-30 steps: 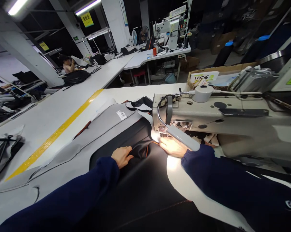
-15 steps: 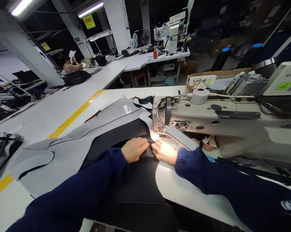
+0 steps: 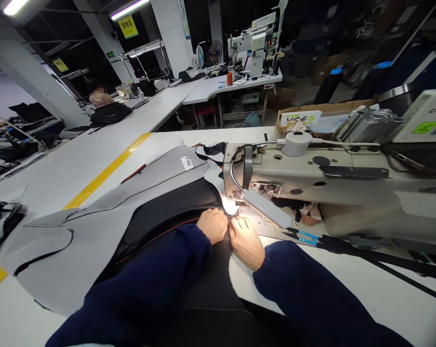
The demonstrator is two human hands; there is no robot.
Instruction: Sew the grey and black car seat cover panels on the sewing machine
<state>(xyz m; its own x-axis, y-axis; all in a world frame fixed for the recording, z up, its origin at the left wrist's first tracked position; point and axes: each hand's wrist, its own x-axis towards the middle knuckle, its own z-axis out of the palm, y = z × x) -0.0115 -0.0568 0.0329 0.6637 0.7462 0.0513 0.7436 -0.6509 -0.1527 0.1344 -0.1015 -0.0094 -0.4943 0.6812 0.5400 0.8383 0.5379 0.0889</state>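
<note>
Hands (image 3: 212, 225) (image 3: 246, 242) on black material (image 3: 174, 198), lamp (image 3: 266, 208) before sewing machine (image 3: 297, 168), blue snips (image 3: 307, 237) nearby

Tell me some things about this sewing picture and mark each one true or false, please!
1. The left hand and right hand both touch the black piece. True.
2. The blue snips are in the right hand. False: the snips lie to the right of that hand, beside the machine.
3. The lamp is switched off. False: the lamp lights up the spot near the hands.
4. A barcode label is on the grey piece. True.
5. The stripe on the table is green. False: the stripe is yellow.
6. Orange stitching shows on the black piece. True.
</note>
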